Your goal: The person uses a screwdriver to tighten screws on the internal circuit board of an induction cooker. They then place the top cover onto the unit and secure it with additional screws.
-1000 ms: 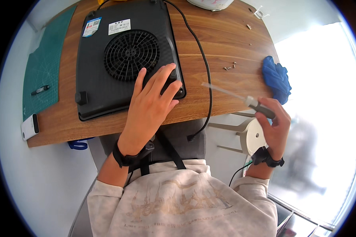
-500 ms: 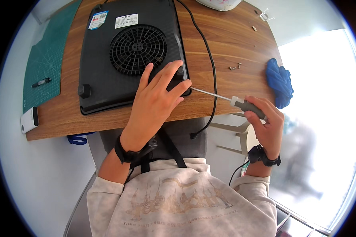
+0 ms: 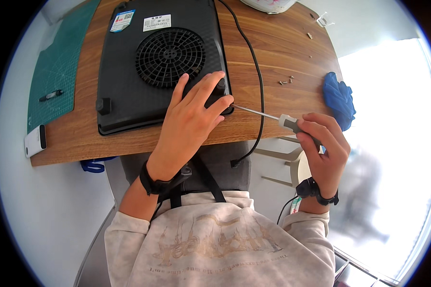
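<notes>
A black induction cooker (image 3: 124,86) lies upside down on the wooden table, its round fan grille (image 3: 170,55) facing up. My left hand (image 3: 189,110) rests spread over its near right corner, fingers stretched beside a rubber foot (image 3: 219,87). In my right hand (image 3: 326,148) is a screwdriver (image 3: 288,122) with a grey and white handle, held between thumb and fingers. Its thin shaft points left to the cooker's side edge, close to my left fingertips. The tip's exact contact is too small to make out.
A black power cord (image 3: 254,62) curves past the cooker and hangs over the table's front edge. Several small screws (image 3: 286,81) lie to the right, near a blue cloth (image 3: 338,100). A green cutting mat (image 3: 57,71) with a pen (image 3: 51,95) and a white box-shaped device (image 3: 35,141) are on the left.
My right fingers have shifted around the screwdriver handle and the hand sits slightly farther right. My left hand keeps its place on the cooker's corner. The whole view has shifted slightly.
</notes>
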{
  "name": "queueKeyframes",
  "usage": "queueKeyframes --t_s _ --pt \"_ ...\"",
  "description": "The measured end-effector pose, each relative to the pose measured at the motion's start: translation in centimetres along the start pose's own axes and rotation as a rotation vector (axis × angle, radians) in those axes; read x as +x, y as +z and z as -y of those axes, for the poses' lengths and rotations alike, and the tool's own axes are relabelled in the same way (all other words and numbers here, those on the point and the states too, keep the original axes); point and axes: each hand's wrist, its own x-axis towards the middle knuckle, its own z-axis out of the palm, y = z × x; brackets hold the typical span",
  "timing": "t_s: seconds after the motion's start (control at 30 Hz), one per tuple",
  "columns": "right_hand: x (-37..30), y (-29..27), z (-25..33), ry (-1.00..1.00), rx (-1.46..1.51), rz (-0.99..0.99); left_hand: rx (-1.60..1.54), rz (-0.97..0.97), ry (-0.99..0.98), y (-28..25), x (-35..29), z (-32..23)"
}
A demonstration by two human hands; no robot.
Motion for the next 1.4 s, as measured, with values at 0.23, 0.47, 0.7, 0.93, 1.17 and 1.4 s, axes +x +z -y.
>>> queueKeyframes --t_s 0.23,0.47,0.7,0.93,1.17,1.4 --pt "1.9 0.1 2.2 -0.173 0.076 -0.023 0.002 -0.013 -0.001 0.0 -0.1 0.0" --pt "3.5 -0.9 3.8 -0.142 0.226 0.026 -0.031 -0.02 0.017 -0.1 0.2 0.0" --pt "5.0 -1.3 4.9 -0.363 -0.038 0.082 -0.066 -0.026 -0.029 -0.2 0.3 -0.2" --pt "6.4 -1.2 5.0 -0.238 -0.128 0.047 -0.034 -0.039 -0.013 -0.1 0.2 -0.2" --pt "6.7 -1.6 5.8 -0.298 -0.242 0.119 -0.056 -0.041 -0.03 -0.1 0.2 -0.3" --pt "7.6 1.0 6.0 -0.407 -0.432 0.051 -0.032 -0.05 -0.01 -0.1 0.1 -0.1"
